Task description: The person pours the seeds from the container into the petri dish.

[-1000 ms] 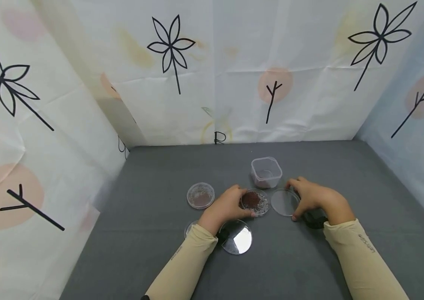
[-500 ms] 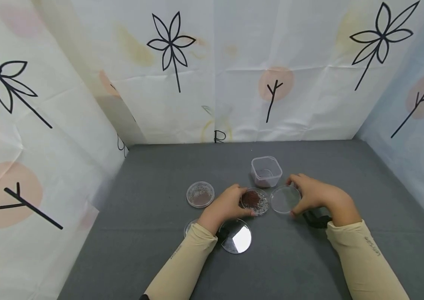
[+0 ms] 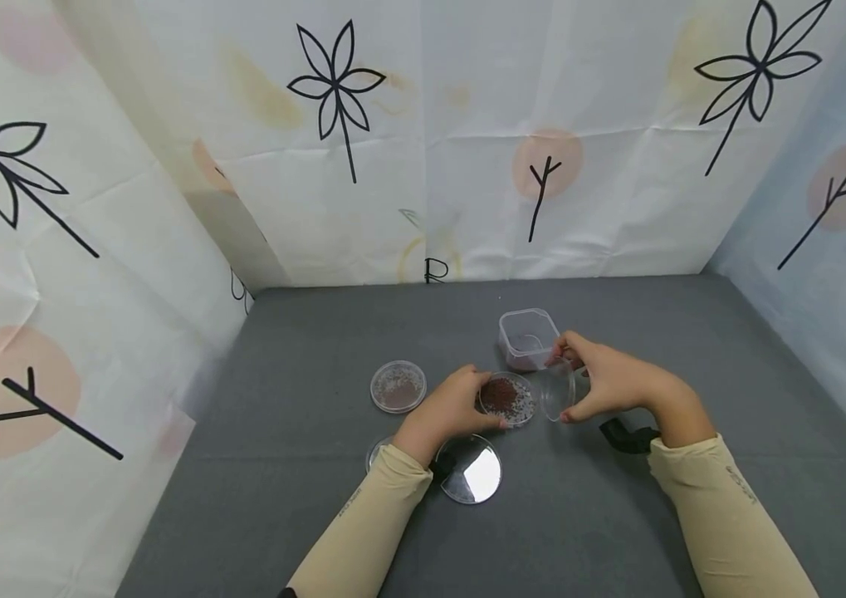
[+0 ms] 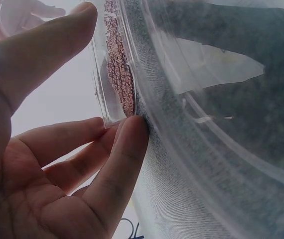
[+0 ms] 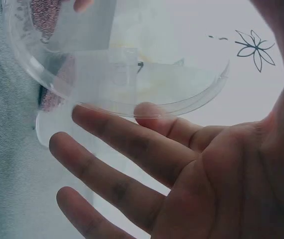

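My left hand (image 3: 447, 407) grips a round clear petri dish (image 3: 511, 400) by its sides, thumb at the near edge. In it lie reddish-brown granules and small whitish bits. The left wrist view shows this dish (image 4: 121, 74) edge-on, fingertips at its wall. With thumb and fingers, my right hand (image 3: 620, 384) holds a clear round lid (image 3: 557, 392) by its rim. The lid stands tilted just right of the dish, overlapping its edge in the head view. In the right wrist view, two fingertips meet the lid's rim (image 5: 157, 110) while the other fingers extend free.
Behind the dish stands a clear square plastic tub (image 3: 530, 339) with some reddish contents. Left of my left hand lies another petri dish (image 3: 398, 387) with granules. A shiny clear disc (image 3: 471, 472) lies nearer me, and another round dish (image 3: 375, 453) is half hidden by my left sleeve.
My right hand has raised the lid, tilted it up steeply and moved it left toward the granule dish. The left hand stays in place on its dish.
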A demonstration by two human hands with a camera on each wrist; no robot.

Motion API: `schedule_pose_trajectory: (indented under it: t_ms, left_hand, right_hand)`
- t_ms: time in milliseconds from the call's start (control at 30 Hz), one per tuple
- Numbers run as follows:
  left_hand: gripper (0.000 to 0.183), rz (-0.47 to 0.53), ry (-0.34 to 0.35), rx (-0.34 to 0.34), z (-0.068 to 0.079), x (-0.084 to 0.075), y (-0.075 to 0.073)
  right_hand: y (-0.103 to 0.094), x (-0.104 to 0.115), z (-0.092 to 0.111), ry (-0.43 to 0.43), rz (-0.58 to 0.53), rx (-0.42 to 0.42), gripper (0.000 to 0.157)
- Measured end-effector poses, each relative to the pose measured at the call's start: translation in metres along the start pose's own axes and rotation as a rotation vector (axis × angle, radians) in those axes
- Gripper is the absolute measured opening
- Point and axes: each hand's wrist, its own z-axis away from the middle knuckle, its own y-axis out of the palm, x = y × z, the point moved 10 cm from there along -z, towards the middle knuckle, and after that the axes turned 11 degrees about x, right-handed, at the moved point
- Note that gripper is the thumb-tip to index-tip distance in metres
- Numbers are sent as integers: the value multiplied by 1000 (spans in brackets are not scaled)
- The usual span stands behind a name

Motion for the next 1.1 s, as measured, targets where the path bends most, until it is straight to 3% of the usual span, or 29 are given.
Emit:
schedule_pose_trajectory:
  t_ms: [300,600,867,1100]
  left_hand:
    - [76,4,-1,6,0,1,0]
    - [77,-3,1,5,-2,3,2]
    - [75,-7,7,7,-3,4,2]
    - [74,-10,15,21,-3,4,2]
  right_hand:
    - [11,1,-6,-12,-27,45,85]
    - [22,6,-16,-8,118,46,85]
    - [26,15,-25,-31,150,32,69]
    - [29,22,-25,-23,203,43,72]
